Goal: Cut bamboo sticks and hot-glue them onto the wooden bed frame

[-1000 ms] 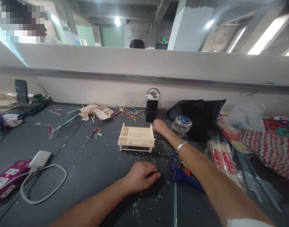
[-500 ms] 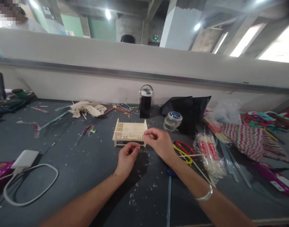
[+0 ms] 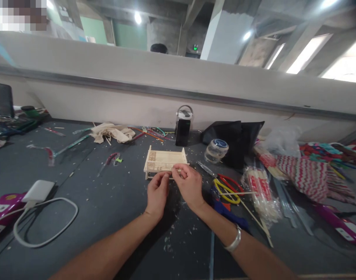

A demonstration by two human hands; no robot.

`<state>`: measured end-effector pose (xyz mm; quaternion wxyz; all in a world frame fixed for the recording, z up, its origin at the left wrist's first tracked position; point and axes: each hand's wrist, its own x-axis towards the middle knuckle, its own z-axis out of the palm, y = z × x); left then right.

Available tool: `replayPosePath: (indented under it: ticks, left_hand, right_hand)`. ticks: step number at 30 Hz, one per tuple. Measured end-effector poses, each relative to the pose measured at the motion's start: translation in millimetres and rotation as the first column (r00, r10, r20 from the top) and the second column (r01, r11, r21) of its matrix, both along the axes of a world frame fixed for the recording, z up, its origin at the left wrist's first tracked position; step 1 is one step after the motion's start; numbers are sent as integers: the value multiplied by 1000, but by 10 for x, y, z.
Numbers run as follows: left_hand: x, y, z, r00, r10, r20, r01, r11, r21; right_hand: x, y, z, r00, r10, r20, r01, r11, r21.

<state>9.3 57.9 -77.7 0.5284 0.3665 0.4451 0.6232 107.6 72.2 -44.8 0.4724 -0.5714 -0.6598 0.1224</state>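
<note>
A small wooden model like a miniature bed (image 3: 166, 156), made of pale sticks, stands on the dark table with upright posts at its corners. My left hand (image 3: 158, 194) is at its near side, thumb and fingers pinched together. Close beside it my right hand (image 3: 190, 184) is closed too, its fingertips in front of the model's near right corner and hiding part of it. Both hands' fingertips are nearly together. Whatever they pinch is too small to make out.
To the right lie yellow-handled scissors (image 3: 229, 194), a glass jar (image 3: 215, 151) and a plastic pack of sticks (image 3: 261, 190). A phone (image 3: 183, 132) stands upright behind the model. At left are a crumpled cloth (image 3: 114, 133) and a white charger (image 3: 40, 190) with its cable.
My right hand has moved left and slightly down from the model's right corner, closer to my left hand. My left hand stays pinched near the front. The view has shifted slightly.
</note>
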Motion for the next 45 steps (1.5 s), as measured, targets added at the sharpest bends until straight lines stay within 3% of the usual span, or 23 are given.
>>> replayPosePath:
  ticks: [5,8,12,14,16,18,22,25,32,38,45]
  left_hand:
    - [-24,-12,31,981,50,-185,-30,994,108]
    - [-73,-83,154,911,160,-380,-62,964,258]
    - [-285,-163,422,717,407,-565,-77,853,517]
    - [-447,-143,556,559,502,-660,31,783,621]
    - [-599,-85,666,425,496,-757,165,780,604]
    - [-700,-16,746,371,418,-829,289,797,531]
    - [-714,70,813,339,319,-885,491,743,455]
    - [-655,85,801,331,283,-900,546,720,428]
    - [-623,85,774,350,291,-890,485,757,438]
    - [-612,87,839,320,313,-894,475,763,437]
    - [-558,141,797,351,299,-887,436,787,437]
  right_hand:
    - [-17,-10,19,1000,-13,-20,14,1000,21]
    - [-7,-68,83,1000,1,-24,1,998,56]
    - [10,-133,141,999,41,-24,-39,996,85]
    - [10,-140,136,998,49,-37,-46,995,86]
    - [7,-135,117,996,68,-51,-64,994,86]
    - [8,-128,98,995,87,-47,-83,992,94]
    - [23,-127,69,993,118,-9,-116,986,116]
    - [27,-134,50,992,122,35,-125,985,121]
    - [8,-174,84,978,103,180,-120,989,86]
    - [36,-219,146,970,52,240,-76,993,93]
    - [-24,-171,127,958,-23,284,-8,994,108]
